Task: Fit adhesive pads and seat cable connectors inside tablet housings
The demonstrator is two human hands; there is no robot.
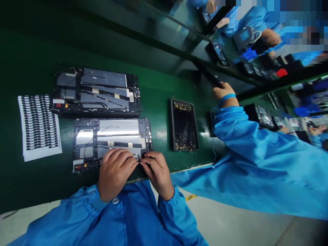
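An opened tablet housing (118, 127) lies flat on the bench, with silver panels and dark flex strips inside. Over its lower edge my left hand (115, 172) is closed, fingertips pinched together near the lower right corner. My right hand (159, 172) meets it there, its thumb and fingers also pinched. Between the fingertips is a small dark end of what looks like a thin cable (89, 166), which runs along the housing's lower edge and under my left hand. The fingers hide most of that corner.
Behind lies a stack of similar housings (102, 77). A white sheet of black stickers (41, 126) is at left. To the right, a black tray (172, 126) holds many thin cables with gold ends. A co-worker's hand (225, 92) grips a dark object; a raised shelf edge (164, 44) runs across the back.
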